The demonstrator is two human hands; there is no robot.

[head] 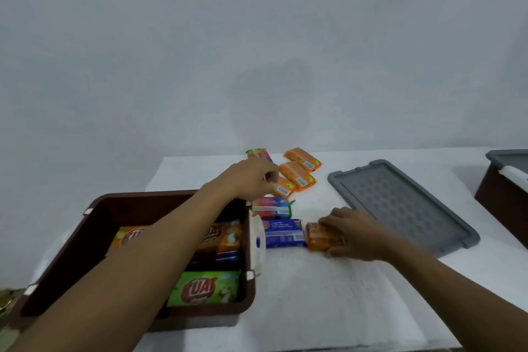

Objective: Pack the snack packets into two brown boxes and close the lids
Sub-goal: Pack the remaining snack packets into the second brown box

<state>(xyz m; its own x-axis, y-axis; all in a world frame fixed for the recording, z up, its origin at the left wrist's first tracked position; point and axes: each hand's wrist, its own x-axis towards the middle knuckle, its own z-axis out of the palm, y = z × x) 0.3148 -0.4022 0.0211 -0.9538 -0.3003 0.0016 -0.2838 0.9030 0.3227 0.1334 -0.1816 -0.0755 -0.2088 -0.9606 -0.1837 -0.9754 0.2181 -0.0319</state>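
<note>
Brown plastic, the open box point(94, 208) stands at the counter's point(328, 294) near left corner. It holds several snack packets, a green packet point(205, 288) flat against its near wall.

Our left arm stretches diagonally across the open box, forearm above the packets inside. Our left hand point(251, 177) lies past the box's far right corner, knuckles up and fingers curled down onto the end of the far orange packet point(285, 187). Through the blur we cannot tell whether those fingers pinch it or only touch it.

Our right arm comes in from the lower right, wrist low over the counter. Our right hand point(354, 233) grips the near orange packet point(323, 237), fingers over its far edge and thumb under its near edge, while it lies on the counter. A blue packet point(283, 233) lies just beside it on the left, next to the box.

Two more orange packets point(300, 168) lie near the far edge. To our right a grey lid point(400, 203) lies flat on the counter. The second brown box point(500, 197) stands at the right edge, closed.
</note>
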